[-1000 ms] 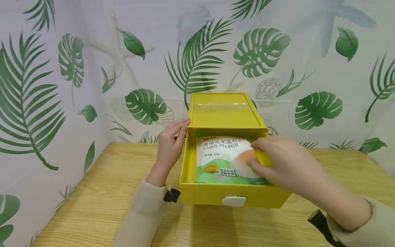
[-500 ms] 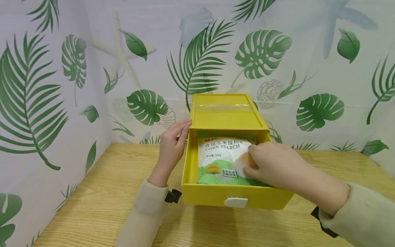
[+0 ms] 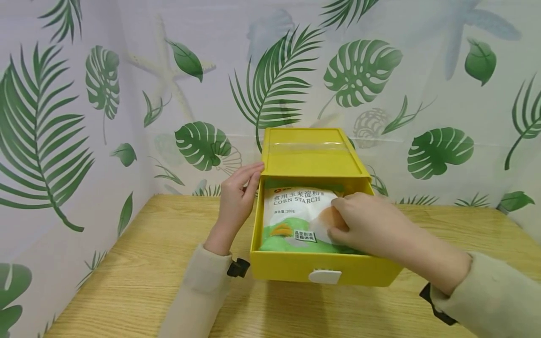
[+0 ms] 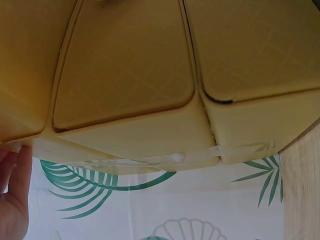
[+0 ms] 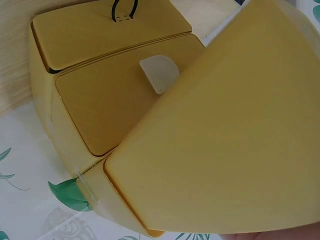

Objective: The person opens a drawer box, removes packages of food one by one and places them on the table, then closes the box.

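Observation:
In the head view, a yellow drawer (image 3: 283,267) stands pulled out of a yellow box (image 3: 313,162), with a white and green corn starch bag (image 3: 291,217) lying inside. My right hand (image 3: 374,225) reaches over the drawer's right wall, and its curled fingers and thumb pinch the bag's right side; the fingertips are partly hidden. Extended fingers of my left hand (image 3: 234,199) rest against the box's upper left edge. The left wrist view shows these fingers (image 4: 19,177) touching the box's edge. From the right wrist, the drawer's side (image 5: 220,150) hides most of my right hand (image 5: 280,235).
Below the open drawer, the right wrist view shows closed drawers, one with a white tab (image 5: 161,72) and one with a dark loop (image 5: 124,10). The box stands on a wooden table (image 3: 139,244), before a leaf-patterned wall covering (image 3: 296,61).
My right hand has moved left and deeper into the drawer, its fingers curling inward. The bag has shifted left within the drawer. My left hand keeps its place on the box.

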The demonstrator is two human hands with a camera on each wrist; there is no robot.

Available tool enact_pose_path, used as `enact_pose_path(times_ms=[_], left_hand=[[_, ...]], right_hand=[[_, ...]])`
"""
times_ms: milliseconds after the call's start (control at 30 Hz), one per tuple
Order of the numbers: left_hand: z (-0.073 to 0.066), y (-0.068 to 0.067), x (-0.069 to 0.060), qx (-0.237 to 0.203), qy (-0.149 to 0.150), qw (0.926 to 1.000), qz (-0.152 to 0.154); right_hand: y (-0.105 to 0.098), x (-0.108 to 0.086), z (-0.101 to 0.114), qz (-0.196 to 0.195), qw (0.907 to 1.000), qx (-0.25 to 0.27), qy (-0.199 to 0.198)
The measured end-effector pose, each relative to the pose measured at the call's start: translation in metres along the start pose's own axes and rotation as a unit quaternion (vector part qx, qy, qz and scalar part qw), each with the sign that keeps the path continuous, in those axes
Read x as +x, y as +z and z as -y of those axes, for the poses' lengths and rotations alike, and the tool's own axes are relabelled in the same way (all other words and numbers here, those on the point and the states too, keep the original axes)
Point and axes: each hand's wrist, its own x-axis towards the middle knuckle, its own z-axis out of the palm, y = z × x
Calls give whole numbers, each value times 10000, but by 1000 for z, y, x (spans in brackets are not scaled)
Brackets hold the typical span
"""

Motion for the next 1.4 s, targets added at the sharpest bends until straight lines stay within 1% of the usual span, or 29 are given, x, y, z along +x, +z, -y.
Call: enact_pose_path(times_ms=[133,267,333,400,500,633,767,900,1000,1133,1233,1400], left_hand=[[0,0,0,-24,38,10000,-6],[-1,-1,1,-43,76,10000,-15],[-1,-1,1,-68,71,10000,-11],[-1,-1,0,-73,52,10000,7],[-1,0,0,-76,17,10000,61],[-1,0,0,-72,17,9999,75],[0,-1,0,-75,61,10000,19],[0,-1,0,-102,85,9999,52],[-1,-1,0,-84,112,9999,63],[-1,-1,0,-43,139,9999,50],[-1,-1,0,-44,141,9999,41],[-1,-1,1,-20,130,9999,27]], right_hand=[[-1,0,1,-62,10000,-17,-1],[-1,0,1,-26,9990,-277,344],[-1,0,1,108,9976,-412,547],[0,1,1,328,9961,-446,684],[2,2,1,520,9956,-327,705],[2,5,0,651,9947,-141,782],[2,11,-2,852,9914,255,959],[1,14,-5,949,9871,741,1057],[2,15,-6,905,9853,1053,995],[4,15,-6,725,9814,1516,923],[5,17,-7,701,9746,1861,1031],[6,19,-8,839,9596,2323,1352]])
